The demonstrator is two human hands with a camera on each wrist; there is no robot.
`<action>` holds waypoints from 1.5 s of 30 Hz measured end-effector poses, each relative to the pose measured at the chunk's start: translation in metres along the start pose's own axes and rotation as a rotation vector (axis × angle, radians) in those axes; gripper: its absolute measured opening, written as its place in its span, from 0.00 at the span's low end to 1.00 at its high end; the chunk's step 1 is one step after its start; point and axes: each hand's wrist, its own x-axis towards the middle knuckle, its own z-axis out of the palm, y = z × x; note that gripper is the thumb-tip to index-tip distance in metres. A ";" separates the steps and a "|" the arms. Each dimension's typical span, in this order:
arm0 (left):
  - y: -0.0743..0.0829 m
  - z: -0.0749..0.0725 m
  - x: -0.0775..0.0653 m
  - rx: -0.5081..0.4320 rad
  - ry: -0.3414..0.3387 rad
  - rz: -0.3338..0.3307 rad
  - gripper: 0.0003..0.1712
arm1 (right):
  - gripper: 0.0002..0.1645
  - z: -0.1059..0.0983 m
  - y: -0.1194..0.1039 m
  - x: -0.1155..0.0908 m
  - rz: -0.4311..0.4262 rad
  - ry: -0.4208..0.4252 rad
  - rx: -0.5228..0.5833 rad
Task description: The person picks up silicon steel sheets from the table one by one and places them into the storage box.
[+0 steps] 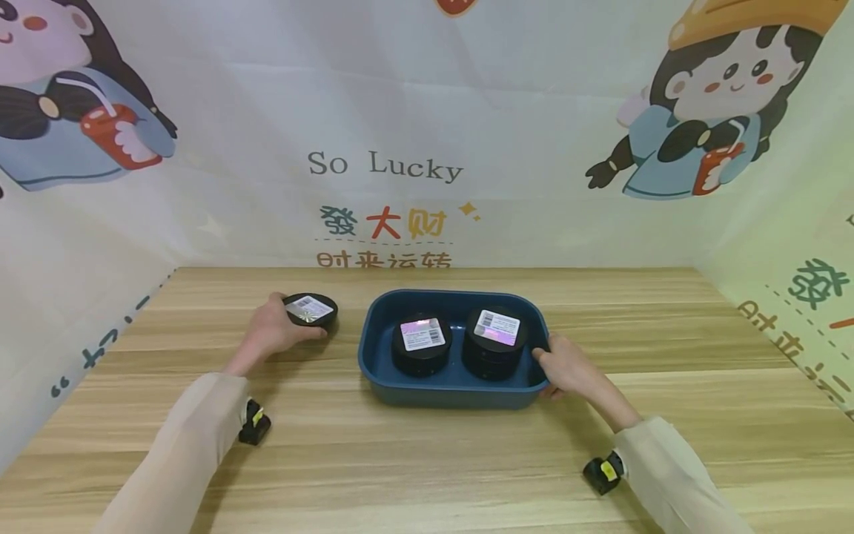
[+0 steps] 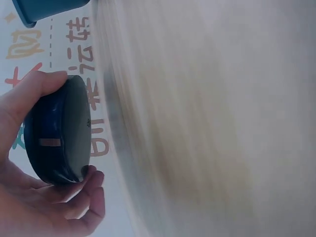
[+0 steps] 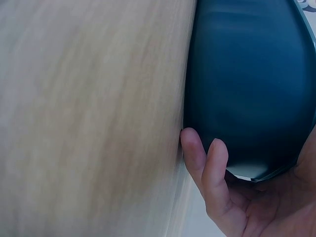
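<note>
My left hand grips a flat, round black tin by its sides, to the left of a blue bin. A white label faces up on the tin. In the left wrist view, the thumb lies on one side of the tin, the fingers on the other, and a gap shows between it and the tabletop. My right hand holds the right end of the bin, thumb over the rim, fingers against the outer wall. Inside the bin stand similar labelled tins: one group at left, a taller stack at right.
The wood-grain table carries the bin near its middle. A printed cloth backdrop rises behind the table and along both sides. Each wrist wears a small black camera, such as the left camera and the right camera.
</note>
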 end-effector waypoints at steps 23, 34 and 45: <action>0.012 -0.004 -0.015 -0.290 0.135 0.102 0.55 | 0.13 0.001 0.001 0.000 -0.001 0.008 -0.015; 0.025 -0.003 -0.017 -0.435 0.163 0.194 0.49 | 0.14 0.001 0.000 0.000 -0.003 0.007 -0.012; 0.043 0.002 -0.024 -0.373 0.106 0.271 0.47 | 0.13 0.000 0.000 0.000 -0.007 0.002 -0.009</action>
